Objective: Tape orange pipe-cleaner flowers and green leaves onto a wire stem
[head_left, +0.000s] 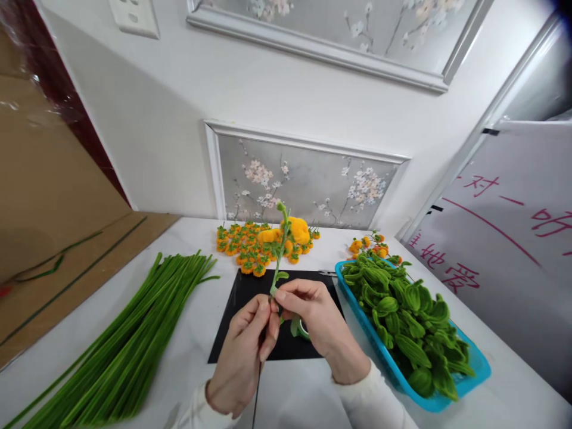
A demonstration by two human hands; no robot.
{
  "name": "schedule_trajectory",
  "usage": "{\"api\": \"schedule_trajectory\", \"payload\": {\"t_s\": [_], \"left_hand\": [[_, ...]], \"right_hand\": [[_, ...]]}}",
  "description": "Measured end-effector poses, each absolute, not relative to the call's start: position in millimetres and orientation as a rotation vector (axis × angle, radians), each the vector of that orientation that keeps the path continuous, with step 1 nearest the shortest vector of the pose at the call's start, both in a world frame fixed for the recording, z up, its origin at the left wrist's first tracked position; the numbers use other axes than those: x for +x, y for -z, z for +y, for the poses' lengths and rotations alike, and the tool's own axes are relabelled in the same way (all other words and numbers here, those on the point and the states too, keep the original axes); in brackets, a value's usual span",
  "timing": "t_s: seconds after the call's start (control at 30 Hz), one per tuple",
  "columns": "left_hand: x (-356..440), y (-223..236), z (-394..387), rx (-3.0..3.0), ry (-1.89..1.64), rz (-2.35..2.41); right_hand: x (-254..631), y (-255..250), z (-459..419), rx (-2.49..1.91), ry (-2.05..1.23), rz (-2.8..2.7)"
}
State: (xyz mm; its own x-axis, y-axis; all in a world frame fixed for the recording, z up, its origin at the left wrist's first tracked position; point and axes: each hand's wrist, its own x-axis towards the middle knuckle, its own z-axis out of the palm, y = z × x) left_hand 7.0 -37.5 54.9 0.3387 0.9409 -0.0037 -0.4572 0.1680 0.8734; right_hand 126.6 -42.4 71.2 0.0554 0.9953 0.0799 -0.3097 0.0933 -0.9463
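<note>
Between my two hands stands an upright artificial flower stem (279, 262), green, with fuzzy yellow-orange blooms (298, 230) and a small green bud near its top. My left hand (246, 345) pinches the stem low down, fingers closed around it. Just above, my right hand (317, 316) grips the same stem between thumb and forefinger, at a pale green wrapped part. A roll of green tape (300, 329) lies partly hidden behind my right hand, on a black mat (232, 322). Below my left hand a thin dark stem end hangs down.
Long green pipe cleaners (129, 345) lie bundled at left. Several small orange flower heads (252, 250) sit behind the mat, with more orange flowers (369, 245) at back right. A blue basket (480, 363) of fuzzy green leaves (402, 322) stands at right, beside pliers (328, 273).
</note>
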Motion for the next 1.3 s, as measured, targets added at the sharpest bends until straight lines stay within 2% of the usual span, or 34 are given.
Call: {"api": "schedule_trajectory", "payload": {"t_s": [0.4,0.57,0.87,1.1,1.3], "left_hand": [[3,-44,-34,0.759,-0.939,0.355],[6,-45,-34,0.889,-0.968,0.473],[12,-43,-23,0.904,-1.096,0.760],[10,-37,-16,0.767,-1.137,0.753],[7,-32,-10,0.695,-1.078,0.751]], "right_hand": [[128,-70,-41,-0.761,-1.526,-0.935],[128,-67,-41,-0.777,-1.389,-0.930],[123,-52,-33,-1.078,-1.140,-0.916],[120,-46,-31,-1.132,-1.220,-0.938],[128,-37,-34,-1.212,-0.996,-1.190]]}}
